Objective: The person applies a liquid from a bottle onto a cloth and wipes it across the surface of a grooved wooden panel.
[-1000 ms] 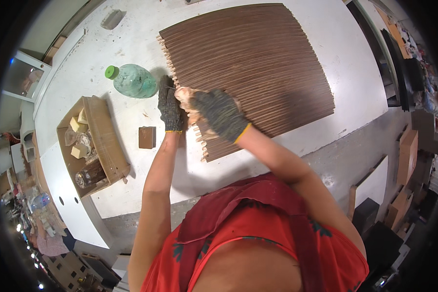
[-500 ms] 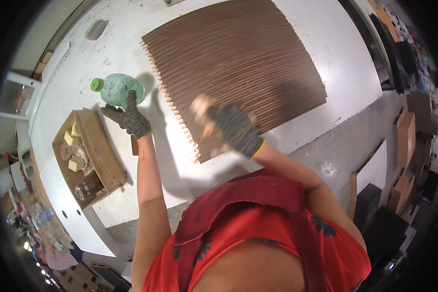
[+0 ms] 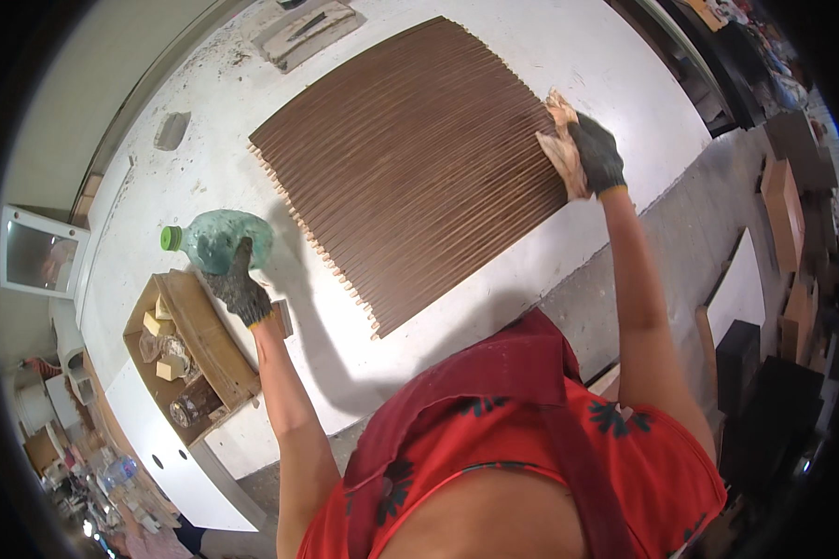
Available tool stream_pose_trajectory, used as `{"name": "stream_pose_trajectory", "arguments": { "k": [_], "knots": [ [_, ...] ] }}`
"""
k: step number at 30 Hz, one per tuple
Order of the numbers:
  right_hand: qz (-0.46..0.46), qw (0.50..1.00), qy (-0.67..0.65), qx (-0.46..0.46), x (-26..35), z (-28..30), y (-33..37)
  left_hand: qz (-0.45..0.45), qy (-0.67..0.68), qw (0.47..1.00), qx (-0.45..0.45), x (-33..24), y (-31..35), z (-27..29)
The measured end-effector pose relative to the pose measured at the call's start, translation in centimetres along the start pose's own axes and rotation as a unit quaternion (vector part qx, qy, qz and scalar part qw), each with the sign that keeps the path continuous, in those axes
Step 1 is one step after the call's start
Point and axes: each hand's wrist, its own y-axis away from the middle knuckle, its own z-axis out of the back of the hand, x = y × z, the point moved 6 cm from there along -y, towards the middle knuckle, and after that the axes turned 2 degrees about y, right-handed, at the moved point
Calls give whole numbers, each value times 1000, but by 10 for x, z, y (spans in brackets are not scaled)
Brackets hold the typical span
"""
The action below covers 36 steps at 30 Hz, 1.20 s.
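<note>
A row of dark brown wooden strips (image 3: 410, 168) with pale stub ends along its left side lies on the white table. My right hand (image 3: 598, 154), in a dark glove, is closed on a crumpled tan-stained rag (image 3: 564, 154) at the right end of the strips. To the left, my left hand (image 3: 238, 289), gloved too, grips a translucent green plastic bottle (image 3: 219, 233). Its thumb lies over the bottle's side; the other fingers are partly hidden beneath. The bottle is on its side, its bright green cap pointing left.
Beside my left forearm stands an open cardboard box (image 3: 210, 349) with yellowish blocks and a jar inside. A grey block (image 3: 171, 130) and a flat slab (image 3: 308, 35) lie farther back on the white table (image 3: 615, 56). Boards and dark boxes (image 3: 738, 363) stand at right.
My right hand has swept with the rag from the left end of the strips to their right end. My left hand stays at the bottle, its fingers now closer around it. The view has shifted.
</note>
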Motion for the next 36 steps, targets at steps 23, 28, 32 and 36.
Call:
{"name": "stream_pose_trajectory", "arguments": {
  "k": [23,28,32,36],
  "knots": [
    [11,881,-414,228,41,-154,129,556,241,718,342,-46,300,-171],
    [13,882,-408,236,39,-152,132,586,310,675,323,-56,313,-177],
    [17,886,-398,235,38,-147,130,622,321,652,293,-46,320,-170],
    [22,892,-385,235,35,-142,129,638,348,635,261,-45,324,-173]
  ]
}}
